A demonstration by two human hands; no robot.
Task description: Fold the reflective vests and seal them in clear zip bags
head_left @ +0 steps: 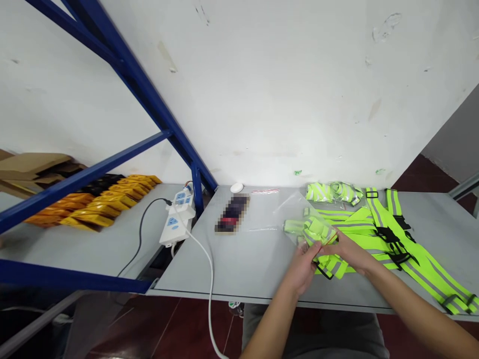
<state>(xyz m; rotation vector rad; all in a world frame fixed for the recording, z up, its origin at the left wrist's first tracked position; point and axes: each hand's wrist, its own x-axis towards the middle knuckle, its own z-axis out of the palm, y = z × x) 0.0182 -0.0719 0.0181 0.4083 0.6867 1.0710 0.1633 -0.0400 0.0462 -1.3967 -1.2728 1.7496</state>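
My left hand (302,269) and my right hand (348,251) are together over the front of the grey table. Between them is a clear plastic zip bag (317,230) with a folded neon-yellow reflective strap in it. My left thumb and fingers pinch its near edge, and the right fingers close on its right side by the red seal line. Part of a neon strap (339,268) with a black buckle hangs below the hands; whether it belongs to the bagged bundle I cannot tell. Loose neon reflective straps (407,249) with black buckles spread to the right.
Bagged neon bundles (333,192) lie by the wall. Left of my hands are a flat clear bag (264,212), a blurred-out phone-like object (232,214) and a white oval item (236,188). A power strip (178,217) with cables sits by the blue frame (149,104); yellow packets (101,204) lie beyond.
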